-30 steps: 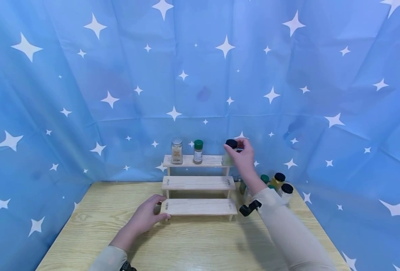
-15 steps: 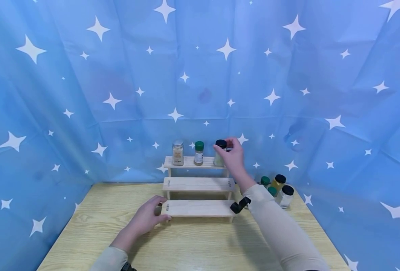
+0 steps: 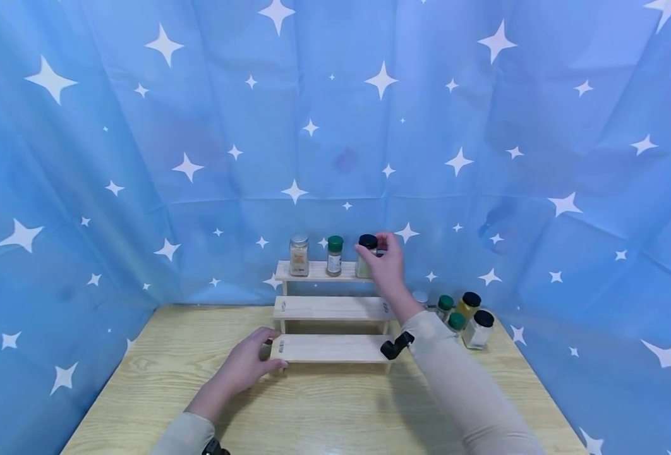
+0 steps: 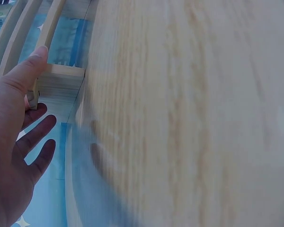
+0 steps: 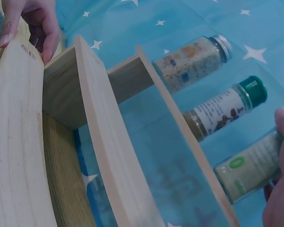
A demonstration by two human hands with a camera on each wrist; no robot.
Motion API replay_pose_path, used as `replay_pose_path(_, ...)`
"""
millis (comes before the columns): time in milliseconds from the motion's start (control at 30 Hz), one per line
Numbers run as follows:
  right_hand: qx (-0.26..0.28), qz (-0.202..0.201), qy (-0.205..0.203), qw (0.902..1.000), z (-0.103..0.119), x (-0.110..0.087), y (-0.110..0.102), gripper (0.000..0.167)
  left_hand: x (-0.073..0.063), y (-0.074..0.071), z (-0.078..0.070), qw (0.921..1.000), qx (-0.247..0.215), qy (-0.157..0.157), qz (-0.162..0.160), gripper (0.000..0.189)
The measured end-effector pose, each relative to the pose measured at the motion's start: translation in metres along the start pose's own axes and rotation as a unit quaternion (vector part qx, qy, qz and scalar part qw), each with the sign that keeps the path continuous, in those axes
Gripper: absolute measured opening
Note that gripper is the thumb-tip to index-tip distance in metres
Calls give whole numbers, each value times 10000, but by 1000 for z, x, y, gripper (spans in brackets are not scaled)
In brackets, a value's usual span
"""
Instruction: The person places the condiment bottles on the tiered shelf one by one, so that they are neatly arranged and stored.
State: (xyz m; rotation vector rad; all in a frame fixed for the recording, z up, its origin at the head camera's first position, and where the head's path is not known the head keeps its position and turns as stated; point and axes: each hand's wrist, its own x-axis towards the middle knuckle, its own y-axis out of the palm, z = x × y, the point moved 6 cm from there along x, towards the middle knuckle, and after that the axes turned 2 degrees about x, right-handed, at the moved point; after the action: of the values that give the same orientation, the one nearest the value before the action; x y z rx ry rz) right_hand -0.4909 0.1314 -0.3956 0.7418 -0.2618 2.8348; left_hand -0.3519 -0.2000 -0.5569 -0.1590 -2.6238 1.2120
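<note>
A three-step wooden rack (image 3: 335,308) stands on the table. My left hand (image 3: 247,360) holds the left end of its lowest step; in the left wrist view the thumb (image 4: 33,61) lies against the step's edge, with the other fingers spread below. Up at the top step, my right hand (image 3: 389,268) pinches a black-lidded spice jar (image 3: 364,268) near its lid. That jar is upright, its base at the top board in the right wrist view. To its left stand a green-lidded spice jar (image 3: 334,258) and a silver-lidded spice jar (image 3: 299,258).
Right of the rack, several more spice jars stand on the table, among them a white one with a black lid (image 3: 477,332), a yellow one (image 3: 468,305) and green-lidded ones (image 3: 445,304). A blue star-printed curtain (image 3: 335,158) hangs close behind.
My right hand has moved left along the top step with the black-lidded spice jar, nearer to the green-lidded one. The left hand keeps its place on the rack.
</note>
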Motion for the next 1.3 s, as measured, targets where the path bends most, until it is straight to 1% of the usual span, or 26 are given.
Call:
replay_pose_path(167,54,-106,-61,9999,0,-1,2,44,0,0,1,10000,15,93,-3,74)
replay_pose_path(300,89,-125,-10,9999,-3,-2,2,46,0,0,2,10000,12,53,-23,75)
replay_pose_path(500,115,-1,120,9999,-8,-7,-2,48,0,2,1,10000,1,79,-41,74)
replay_pose_path(667,45,186,205,9996,-8,-18,-13,56,0,2,2,10000,53,69,-46,75)
replay_pose_path(767,-117,372,131,9992,-5,-29,-23,61,0,1,1,9999,107,67,-54,75)
replay_pose_path(833,-317,491,81,9983,-3,-37,-32,62,0,1,1,9999,127,61,-33,74)
replay_pose_path(933,-578,660,-67,9961,-1,-51,-48,58,0,0,0,9999,125,79,-26,73)
replay_pose_path(1067,-1101,738,-172,9910,-4,-66,-72,54,0,0,0,10000,59,27,-36,72)
replay_pose_path(1233,-1704,831,62,9818,-19,-81,-100,59,0,1,0,10000,37,6,-39,71)
replay_pose_path(1300,-1824,857,155,9794,-25,-87,-109,60,0,2,1,10000,40,19,-31,72)
